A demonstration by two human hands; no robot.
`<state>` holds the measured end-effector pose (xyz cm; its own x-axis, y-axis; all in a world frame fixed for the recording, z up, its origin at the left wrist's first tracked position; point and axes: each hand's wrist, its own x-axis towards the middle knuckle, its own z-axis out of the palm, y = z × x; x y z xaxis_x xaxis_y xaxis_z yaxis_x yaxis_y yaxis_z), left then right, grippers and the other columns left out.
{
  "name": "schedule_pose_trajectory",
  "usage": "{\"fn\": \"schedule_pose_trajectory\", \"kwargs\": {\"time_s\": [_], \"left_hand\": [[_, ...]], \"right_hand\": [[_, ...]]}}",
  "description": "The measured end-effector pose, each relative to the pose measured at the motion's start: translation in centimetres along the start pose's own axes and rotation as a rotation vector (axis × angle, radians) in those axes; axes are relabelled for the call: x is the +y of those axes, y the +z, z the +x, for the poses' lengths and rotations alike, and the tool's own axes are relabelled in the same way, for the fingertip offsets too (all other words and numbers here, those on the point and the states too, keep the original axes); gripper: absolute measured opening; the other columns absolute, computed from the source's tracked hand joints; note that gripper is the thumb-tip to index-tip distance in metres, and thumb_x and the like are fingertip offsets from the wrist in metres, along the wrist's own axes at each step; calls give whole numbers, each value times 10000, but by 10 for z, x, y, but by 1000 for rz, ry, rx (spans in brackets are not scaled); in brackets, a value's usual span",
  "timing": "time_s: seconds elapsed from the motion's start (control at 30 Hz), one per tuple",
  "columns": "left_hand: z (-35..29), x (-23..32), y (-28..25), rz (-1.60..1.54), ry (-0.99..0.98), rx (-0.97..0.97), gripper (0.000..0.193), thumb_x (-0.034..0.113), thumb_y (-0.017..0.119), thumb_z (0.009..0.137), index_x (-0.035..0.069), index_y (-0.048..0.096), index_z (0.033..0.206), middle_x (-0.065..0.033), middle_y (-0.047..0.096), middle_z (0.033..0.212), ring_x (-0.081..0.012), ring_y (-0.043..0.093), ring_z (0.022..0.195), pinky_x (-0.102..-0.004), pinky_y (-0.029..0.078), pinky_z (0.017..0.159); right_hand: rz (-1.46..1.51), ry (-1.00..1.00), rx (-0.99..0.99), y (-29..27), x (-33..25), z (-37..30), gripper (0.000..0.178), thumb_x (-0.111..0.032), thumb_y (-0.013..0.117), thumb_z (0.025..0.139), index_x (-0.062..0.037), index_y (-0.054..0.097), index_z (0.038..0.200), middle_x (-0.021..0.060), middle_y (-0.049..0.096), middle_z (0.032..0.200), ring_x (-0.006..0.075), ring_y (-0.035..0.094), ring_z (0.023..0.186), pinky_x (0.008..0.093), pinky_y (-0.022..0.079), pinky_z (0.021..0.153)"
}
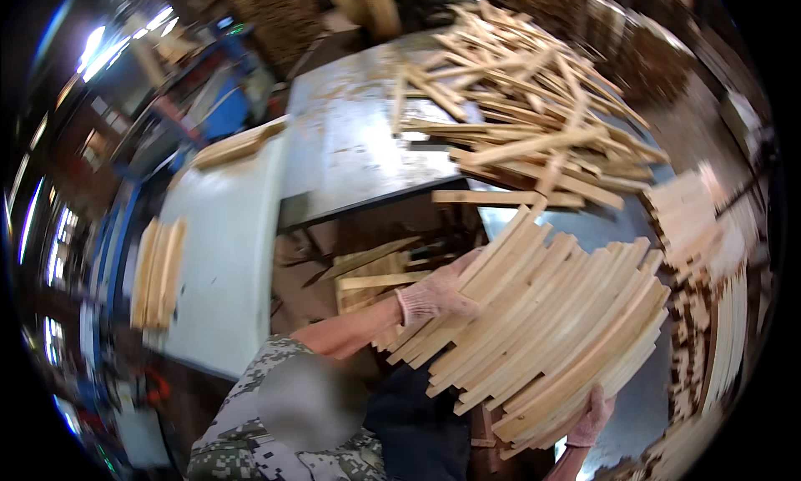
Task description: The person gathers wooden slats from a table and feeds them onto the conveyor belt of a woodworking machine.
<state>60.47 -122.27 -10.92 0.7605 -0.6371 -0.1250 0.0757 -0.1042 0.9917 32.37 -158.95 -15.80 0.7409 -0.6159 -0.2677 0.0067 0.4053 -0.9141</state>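
Note:
A wide row of pale wooden slats (pixel 542 322), laid side by side with uneven ends, spans the space between my two hands in front of me. My left hand (pixel 446 293), in a pinkish knitted glove, is closed on the row's left side. On the near right side, my right hand (pixel 592 418), gloved alike, grips the outer slats; part of its fingers is hidden beneath the wood. The row lies tilted over a metal tabletop (pixel 638 397), and I cannot tell whether it touches that surface.
A loose heap of wooden strips (pixel 534 97) covers the far right of a metal table (pixel 342 139). Short slat bundles (pixel 158 272) lie on a pale board (pixel 221 247) at left. Stacked slats (pixel 697 218) stand at right. More wood pieces (pixel 375 272) lie below the table.

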Motion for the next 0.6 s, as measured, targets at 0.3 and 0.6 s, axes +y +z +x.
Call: {"fn": "schedule_pose_trajectory", "kwargs": {"time_s": [0.3, 0.6], "left_hand": [[-319, 37, -21, 108, 35, 532, 1099, 147, 892, 785, 169, 310, 1717, -137, 571, 1542, -245, 551, 1394, -391, 455, 1191], [-548, 63, -14, 29, -46, 942, 1041, 125, 876, 796, 116, 348, 1694, -113, 629, 1445, -202, 620, 1263, -369, 533, 1089]], "right_hand": [[-53, 25, -504, 96, -3, -82, 665, -122, 751, 912, 53, 498, 1501, 170, 671, 1354, 283, 660, 1207, 425, 511, 1095], [-49, 188, -880, 241, 30, -199, 755, -176, 850, 842, 43, 516, 1482, 149, 703, 1317, 320, 698, 1178, 460, 567, 1049]]}}
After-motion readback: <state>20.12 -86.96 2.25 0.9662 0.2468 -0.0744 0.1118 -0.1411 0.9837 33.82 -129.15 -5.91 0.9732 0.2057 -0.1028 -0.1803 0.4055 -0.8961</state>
